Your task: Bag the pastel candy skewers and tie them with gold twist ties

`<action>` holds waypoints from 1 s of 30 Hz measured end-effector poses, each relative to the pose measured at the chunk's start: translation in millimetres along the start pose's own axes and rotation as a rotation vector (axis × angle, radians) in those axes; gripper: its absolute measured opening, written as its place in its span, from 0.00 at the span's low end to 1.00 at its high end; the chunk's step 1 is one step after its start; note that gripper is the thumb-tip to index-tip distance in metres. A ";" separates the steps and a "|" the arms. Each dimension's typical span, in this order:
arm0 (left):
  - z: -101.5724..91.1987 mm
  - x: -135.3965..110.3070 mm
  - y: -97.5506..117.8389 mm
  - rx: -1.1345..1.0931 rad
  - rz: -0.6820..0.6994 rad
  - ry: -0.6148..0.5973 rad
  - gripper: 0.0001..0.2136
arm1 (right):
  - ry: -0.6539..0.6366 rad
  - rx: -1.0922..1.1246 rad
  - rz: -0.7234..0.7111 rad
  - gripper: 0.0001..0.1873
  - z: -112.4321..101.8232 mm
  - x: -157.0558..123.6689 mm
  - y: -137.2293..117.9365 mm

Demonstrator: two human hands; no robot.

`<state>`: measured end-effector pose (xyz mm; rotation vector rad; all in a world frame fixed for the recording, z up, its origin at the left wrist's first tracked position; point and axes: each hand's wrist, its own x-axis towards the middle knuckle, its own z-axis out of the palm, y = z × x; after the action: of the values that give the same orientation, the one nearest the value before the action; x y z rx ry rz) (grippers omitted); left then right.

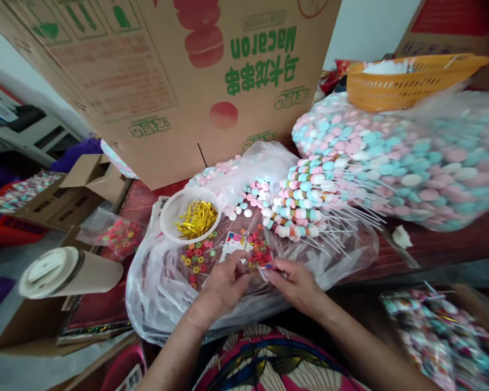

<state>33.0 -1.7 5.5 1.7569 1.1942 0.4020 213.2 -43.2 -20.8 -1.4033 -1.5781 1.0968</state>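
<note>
Over the plastic sheet [155,293], my left hand [228,277] has its fingers curled together. A small white printed packet [234,243] with coloured patterns shows just beyond those fingers; whether they grip it is unclear. My right hand [295,281] pinches a small printed piece [266,267] between thumb and fingers, close to the left fingertips. Around the hands lie ring-shaped fruit-coloured candies [198,258]. Gold twist ties [198,220] fill a white round bowl [169,228]. To the right is a pile of pastel candy skewers [299,201] on white sticks.
A large cardboard box [146,157] stands behind. At right, a big clear bag of pastel candies [427,179] supports an orange basket [407,89]. A lidded cup [93,271] and a bag of ring candies [120,236] are at left. Wrapped candies [440,336] sit lower right.
</note>
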 end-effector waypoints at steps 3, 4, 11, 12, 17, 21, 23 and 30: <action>3.6 4.3 2.5 -0.140 -0.064 -0.103 0.06 | -0.062 0.053 0.009 0.08 -10.4 1.8 -1.1; 2.7 5.4 4.4 -0.166 -0.079 -0.144 0.06 | -0.073 0.060 -0.014 0.07 -12.4 3.1 -1.7; 3.9 -0.6 17.4 0.184 0.040 0.083 0.05 | 0.118 -0.024 -0.149 0.09 -3.6 5.7 0.0; 8.8 -2.1 17.2 0.156 0.029 0.113 0.05 | 0.140 -0.038 -0.156 0.10 -3.3 5.0 0.5; 25.8 -3.2 9.8 -0.188 -0.062 0.030 0.10 | 0.091 0.088 -0.059 0.16 -13.5 -0.7 4.1; 15.8 0.4 4.9 -0.331 -0.098 -0.089 0.15 | -0.099 0.347 0.088 0.15 -24.3 -6.5 8.5; 9.9 1.3 3.9 -0.325 -0.074 -0.111 0.16 | -0.126 0.357 0.061 0.14 -26.2 -8.8 9.1; 13.0 2.0 3.8 -0.216 0.096 -0.152 0.17 | 0.059 0.096 -0.027 0.22 -10.2 -9.5 6.9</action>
<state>45.0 -7.0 1.7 1.6305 0.9262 0.4293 226.3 -51.2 -23.5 -1.3353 -1.4791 1.0912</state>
